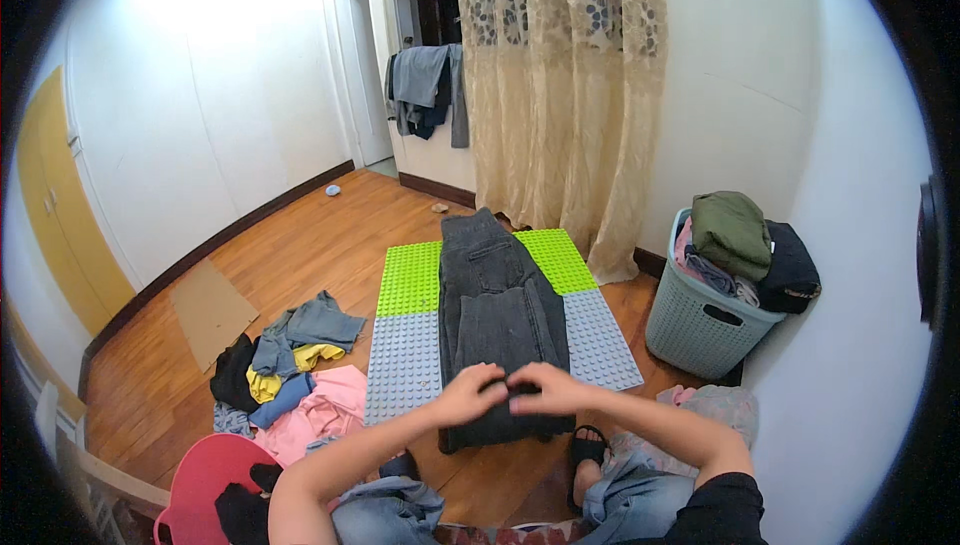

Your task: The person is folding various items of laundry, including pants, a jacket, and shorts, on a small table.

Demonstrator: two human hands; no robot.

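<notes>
A pair of dark grey jeans (500, 320) lies lengthwise in front of me, with its waistband at the far end and a back pocket showing. Part of the legs is doubled back over the rest. Over its near end, my left hand (468, 395) comes in from the left with bent fingers and the thumb apart. Facing it, my right hand (545, 390) curves inward the same way, its thumb also spread. The fingertips almost meet above the dark cloth; neither hand visibly grips it. Beneath the jeans is a studded green and grey board (403, 345).
Left of the board is a pile of clothes (310, 395), beside a red tub (205, 485) with black cloth. A full laundry basket (705, 330) stands right, near bundled fabric (720, 410). Behind are a beige curtain (560, 95) and clothes on a ledge (425, 80).
</notes>
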